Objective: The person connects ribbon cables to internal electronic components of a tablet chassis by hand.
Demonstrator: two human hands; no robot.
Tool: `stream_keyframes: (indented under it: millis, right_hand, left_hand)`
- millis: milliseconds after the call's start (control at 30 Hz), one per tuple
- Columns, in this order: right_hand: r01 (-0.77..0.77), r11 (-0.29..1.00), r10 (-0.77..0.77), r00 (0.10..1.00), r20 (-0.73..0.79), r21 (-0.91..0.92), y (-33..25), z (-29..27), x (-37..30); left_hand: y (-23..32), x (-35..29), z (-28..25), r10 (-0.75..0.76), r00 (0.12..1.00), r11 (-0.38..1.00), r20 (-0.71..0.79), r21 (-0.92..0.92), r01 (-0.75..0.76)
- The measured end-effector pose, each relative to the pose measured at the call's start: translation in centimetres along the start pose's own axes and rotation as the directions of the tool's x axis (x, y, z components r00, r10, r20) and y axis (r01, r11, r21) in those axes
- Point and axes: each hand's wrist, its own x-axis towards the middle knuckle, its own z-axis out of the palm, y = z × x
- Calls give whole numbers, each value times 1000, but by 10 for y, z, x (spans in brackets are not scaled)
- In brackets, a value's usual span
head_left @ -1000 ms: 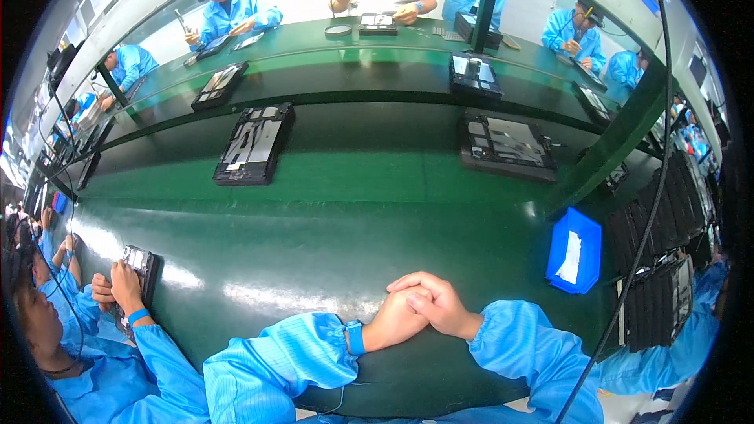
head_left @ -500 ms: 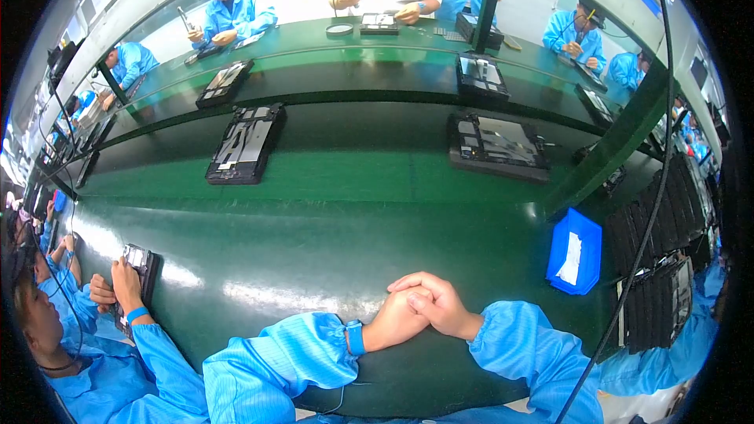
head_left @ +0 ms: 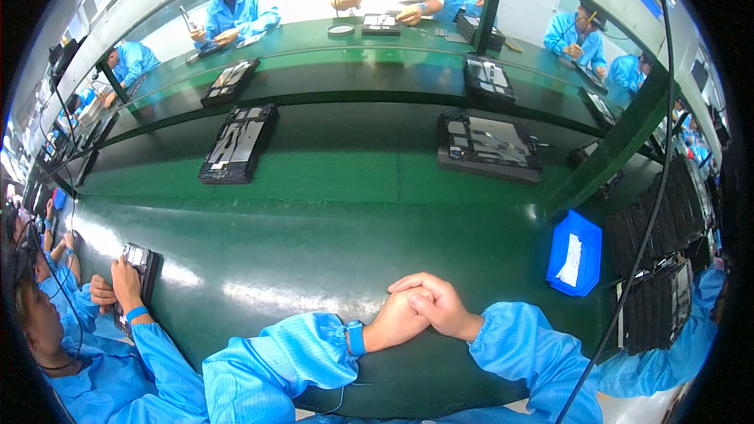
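1. While resting on the green worktop [head_left: 330, 220], the right hand [head_left: 440, 306] lies folded over the left hand [head_left: 393, 322], both empty.
2. Nearest thing: blue bin [head_left: 575, 253] off to the right, well apart.
3. Neighbour on the left holds a dark tray [head_left: 141, 267].

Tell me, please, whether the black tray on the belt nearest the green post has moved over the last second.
Yes. The black tray has slid toward the left, away from the green post, while the clasped hands have not moved.
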Motion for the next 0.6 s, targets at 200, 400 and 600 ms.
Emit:
stream_keyframes:
  millis: [200, 400, 600]
  right_hand:
    - [-3, 1000, 3, 1000, 3, 3, 0, -1, 1]
    - [-7, 1000, 7, 1000, 1, -3, -3, 0, 1]
    - [-3, 1000, 3, 1000, -3, 11, -4, 0, 1]
  left_hand:
    - [-2, 0, 1, -10, 1000, 1000, -4, -8, 10]
    - [-8, -1, -4, -26, 995, 999, 97, 23, 24]
    - [-5, -1, -5, -19, 997, 1000, 76, 2, 19]
